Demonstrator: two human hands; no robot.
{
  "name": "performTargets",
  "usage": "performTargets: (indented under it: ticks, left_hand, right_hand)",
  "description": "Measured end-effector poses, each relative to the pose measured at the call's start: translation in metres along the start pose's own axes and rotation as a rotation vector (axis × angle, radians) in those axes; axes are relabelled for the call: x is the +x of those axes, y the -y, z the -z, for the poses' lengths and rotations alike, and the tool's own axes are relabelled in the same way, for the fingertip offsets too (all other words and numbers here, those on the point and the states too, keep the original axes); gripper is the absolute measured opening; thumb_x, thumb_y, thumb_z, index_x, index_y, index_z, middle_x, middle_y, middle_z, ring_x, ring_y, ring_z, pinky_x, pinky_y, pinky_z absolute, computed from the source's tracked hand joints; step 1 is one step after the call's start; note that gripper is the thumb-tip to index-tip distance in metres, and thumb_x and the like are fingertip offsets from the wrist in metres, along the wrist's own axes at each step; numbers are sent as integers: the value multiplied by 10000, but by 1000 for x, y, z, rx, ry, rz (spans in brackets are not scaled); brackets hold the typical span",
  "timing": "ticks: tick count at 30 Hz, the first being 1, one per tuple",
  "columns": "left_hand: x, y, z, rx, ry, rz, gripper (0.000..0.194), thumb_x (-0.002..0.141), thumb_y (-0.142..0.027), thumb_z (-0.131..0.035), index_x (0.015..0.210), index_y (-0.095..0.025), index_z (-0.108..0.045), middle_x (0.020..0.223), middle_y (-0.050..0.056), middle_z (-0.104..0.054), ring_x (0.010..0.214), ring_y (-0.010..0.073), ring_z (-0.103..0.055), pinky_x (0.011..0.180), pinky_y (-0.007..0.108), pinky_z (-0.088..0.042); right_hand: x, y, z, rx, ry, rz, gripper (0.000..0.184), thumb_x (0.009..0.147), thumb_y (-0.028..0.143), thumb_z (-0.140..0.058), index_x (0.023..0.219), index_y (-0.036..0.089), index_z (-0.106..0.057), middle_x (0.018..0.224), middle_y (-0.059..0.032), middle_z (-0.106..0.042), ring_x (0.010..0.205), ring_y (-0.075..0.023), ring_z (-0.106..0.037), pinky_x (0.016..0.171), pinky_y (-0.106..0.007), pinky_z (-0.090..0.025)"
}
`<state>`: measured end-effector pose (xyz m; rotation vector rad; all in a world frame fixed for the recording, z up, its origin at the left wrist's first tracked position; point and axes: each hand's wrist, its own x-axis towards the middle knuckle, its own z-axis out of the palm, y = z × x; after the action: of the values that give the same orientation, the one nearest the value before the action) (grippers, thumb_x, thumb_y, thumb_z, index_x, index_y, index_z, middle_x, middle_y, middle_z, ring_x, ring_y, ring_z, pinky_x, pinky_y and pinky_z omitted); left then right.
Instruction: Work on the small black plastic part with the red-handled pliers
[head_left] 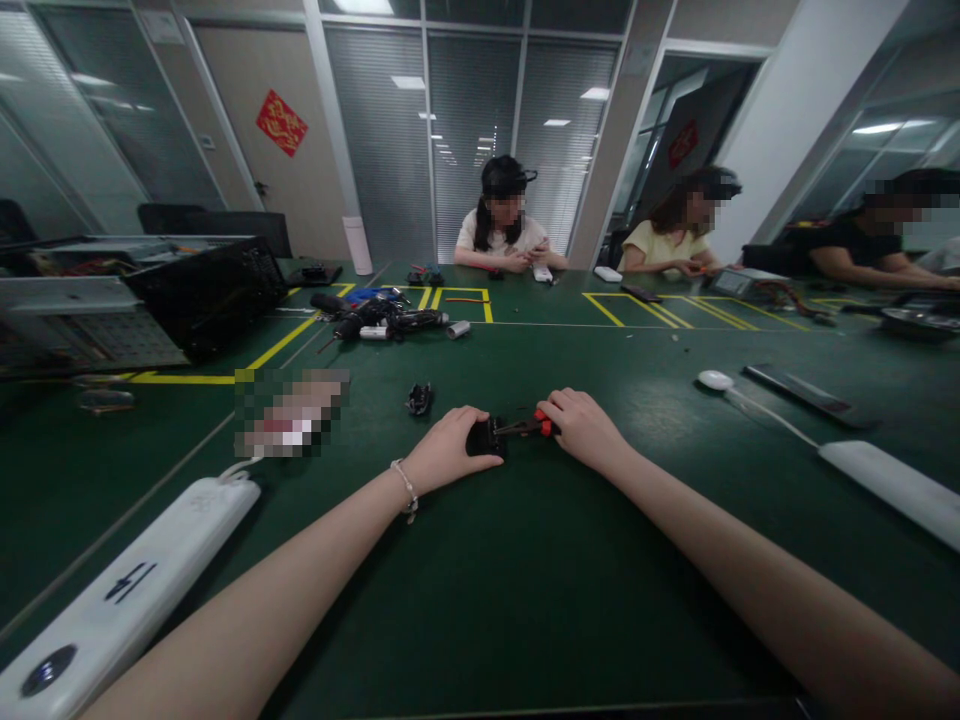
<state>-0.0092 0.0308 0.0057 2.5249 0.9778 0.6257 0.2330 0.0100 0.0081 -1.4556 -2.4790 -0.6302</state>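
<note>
My left hand (444, 450) rests on the green table (525, 600), its fingers curled over a small black part (484, 437). A thin dark tool with a red end (534, 424) runs from that part to my right hand (581, 428), whose fingers pinch the red end. A bead bracelet (407, 490) sits on my left wrist. Both hands lie low on the table, close together, at the middle of the view.
A small black piece (419, 399) lies just beyond my left hand. White power strips lie at the lower left (127, 590) and at the right (885, 485). A black computer case (202, 290) stands at the far left, a pile of tools (379, 318) behind. Three people sit across the table.
</note>
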Motion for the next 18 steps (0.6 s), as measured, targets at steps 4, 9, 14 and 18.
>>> performTargets:
  ticks: [4, 9, 14, 18]
  left_hand:
    - [0, 0, -2, 15, -20, -10, 553, 679, -493, -590, 1105, -176, -438, 1105, 86, -494, 1013, 241, -477, 861, 370, -392]
    - [0, 0, -2, 19, -6, 4, 547, 679, -499, -586, 1097, -177, -442, 1092, 82, -496, 990, 238, -490, 844, 366, -403]
    - [0, -2, 1, 6, 4, 20, 530, 677, -489, -590, 1087, -184, -451, 1074, 78, -502, 981, 243, -493, 836, 374, -403]
    - [0, -3, 1, -17, 8, 27, 529, 673, -496, -591, 1081, -188, -455, 1072, 76, -505, 978, 241, -496, 824, 369, -410]
  right_hand:
    - [0, 0, 0, 10, 12, -5, 333, 638, 71, -509, 962, 141, -542, 893, -91, -537, 802, -202, -455, 699, -310, -359]
    - [1, -1, -1, 31, 33, -5, 318, 643, 74, -509, 953, 139, -544, 885, -89, -541, 801, -198, -456, 695, -304, -364]
    - [0, -4, -3, 45, 36, -1, 335, 643, 76, -517, 972, 136, -536, 894, -86, -541, 803, -193, -457, 703, -306, -369]
    - [0, -5, -3, 55, 30, 6, 349, 645, 81, -526, 990, 137, -528, 897, -86, -540, 807, -188, -458, 716, -308, -370]
